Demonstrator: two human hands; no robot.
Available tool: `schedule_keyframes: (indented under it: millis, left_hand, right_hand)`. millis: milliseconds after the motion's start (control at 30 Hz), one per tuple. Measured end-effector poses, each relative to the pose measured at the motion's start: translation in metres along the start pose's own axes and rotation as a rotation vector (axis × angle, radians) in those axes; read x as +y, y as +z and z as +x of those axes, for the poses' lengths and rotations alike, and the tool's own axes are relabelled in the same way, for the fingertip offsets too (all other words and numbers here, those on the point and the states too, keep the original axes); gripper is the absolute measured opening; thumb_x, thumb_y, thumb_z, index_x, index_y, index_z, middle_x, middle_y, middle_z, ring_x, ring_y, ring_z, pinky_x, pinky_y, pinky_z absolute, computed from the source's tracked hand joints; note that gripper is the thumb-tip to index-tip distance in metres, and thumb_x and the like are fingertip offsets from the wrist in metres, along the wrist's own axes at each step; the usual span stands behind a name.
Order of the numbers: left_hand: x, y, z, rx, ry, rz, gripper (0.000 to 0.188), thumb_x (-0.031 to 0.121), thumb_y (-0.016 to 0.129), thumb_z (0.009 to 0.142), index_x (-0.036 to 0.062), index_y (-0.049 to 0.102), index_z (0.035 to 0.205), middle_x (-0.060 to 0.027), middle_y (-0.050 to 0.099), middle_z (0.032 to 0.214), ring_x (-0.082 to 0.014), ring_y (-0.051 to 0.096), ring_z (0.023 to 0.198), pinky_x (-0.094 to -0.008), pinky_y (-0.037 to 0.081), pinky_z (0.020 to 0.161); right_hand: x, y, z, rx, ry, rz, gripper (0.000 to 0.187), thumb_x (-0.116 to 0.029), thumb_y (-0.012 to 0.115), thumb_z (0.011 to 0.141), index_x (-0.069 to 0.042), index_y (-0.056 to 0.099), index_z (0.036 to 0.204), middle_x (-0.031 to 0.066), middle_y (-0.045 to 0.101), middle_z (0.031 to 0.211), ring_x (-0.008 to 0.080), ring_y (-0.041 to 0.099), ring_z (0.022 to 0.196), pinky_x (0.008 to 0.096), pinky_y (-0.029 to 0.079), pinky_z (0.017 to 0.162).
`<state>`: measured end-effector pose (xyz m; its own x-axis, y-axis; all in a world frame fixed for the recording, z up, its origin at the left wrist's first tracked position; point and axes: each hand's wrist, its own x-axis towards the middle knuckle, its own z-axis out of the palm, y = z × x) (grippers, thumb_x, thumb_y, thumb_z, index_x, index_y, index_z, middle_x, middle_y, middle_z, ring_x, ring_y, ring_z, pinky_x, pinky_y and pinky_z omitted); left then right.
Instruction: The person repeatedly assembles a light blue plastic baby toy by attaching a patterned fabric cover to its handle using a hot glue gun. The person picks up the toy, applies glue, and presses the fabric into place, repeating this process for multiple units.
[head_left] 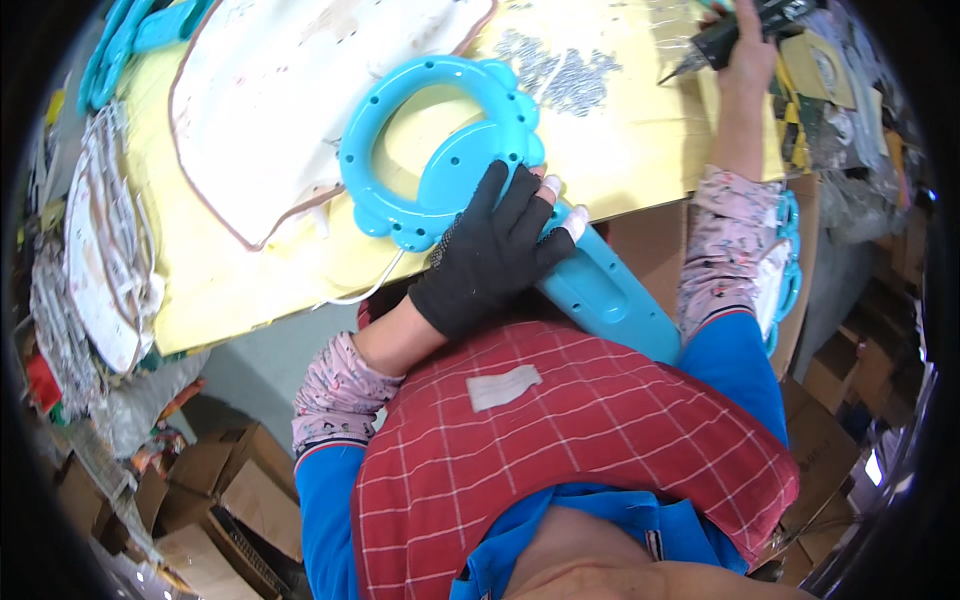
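A turquoise plastic part (pixel 357 157) with a round ring, small screw holes and a long flat handle lies over the front edge of the yellow table. My left hand (pixel 490 245), in a black glove with some fingertips bare or wrapped in white, grips it where ring and handle meet. The handle reaches down against my red checked apron. At the far right my right hand (pixel 748 62), bare, is closed around a black electric screwdriver (pixel 716 44). Its thin bit points left and stands apart from the turquoise part.
A heap of small grey screws (pixel 570 80) lies on the yellow table (pixel 235 290). A white brown-edged sheet (pixel 262 120) covers the left side. More turquoise parts (pixel 150 30) sit at the far left corner. A white cord (pixel 375 288) hangs near my left wrist. Cardboard boxes (pixel 262 500) stand below.
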<state>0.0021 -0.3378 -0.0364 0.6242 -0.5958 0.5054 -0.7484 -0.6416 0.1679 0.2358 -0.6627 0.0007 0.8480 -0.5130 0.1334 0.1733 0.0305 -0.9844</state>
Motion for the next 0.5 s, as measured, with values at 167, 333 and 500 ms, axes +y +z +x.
schedule_keyframes:
  millis: [167,333,500]
  left_hand:
    - [-0.009,0.015,0.018,-0.008,0.121,-0.218,0.039,0.009,0.064,0.078,0.0155,0.061,0.116,-0.0181,0.060,0.104,-0.0333,0.061,0.099,-0.0522,0.048,0.098]
    - [-0.006,0.015,0.020,-0.086,0.125,-0.206,0.037,0.011,0.065,0.078,0.0176,0.061,0.114,-0.0169,0.059,0.103,-0.0336,0.061,0.099,-0.0517,0.048,0.098]
    - [-0.001,0.011,0.020,-0.057,0.114,-0.217,0.036,0.011,0.066,0.077,0.0181,0.063,0.112,-0.0162,0.058,0.104,-0.0328,0.061,0.100,-0.0512,0.048,0.100]
  right_hand:
    - [-0.010,0.004,-0.060,-0.383,-0.101,0.134,0.045,-0.035,0.061,0.090,0.002,0.049,0.114,0.0175,0.063,0.086,0.0243,0.064,0.071,0.0391,0.056,0.068]
    - [-0.034,0.031,-0.127,-0.597,-0.289,0.209,0.080,-0.061,0.052,0.090,0.003,0.039,0.138,0.0079,0.055,0.076,0.0199,0.058,0.067,0.0392,0.051,0.069]
    - [-0.044,0.053,-0.153,-0.614,-0.141,0.480,0.083,-0.055,0.074,0.079,0.006,0.046,0.128,0.0104,0.062,0.073,0.0219,0.063,0.063,0.0374,0.054,0.062]
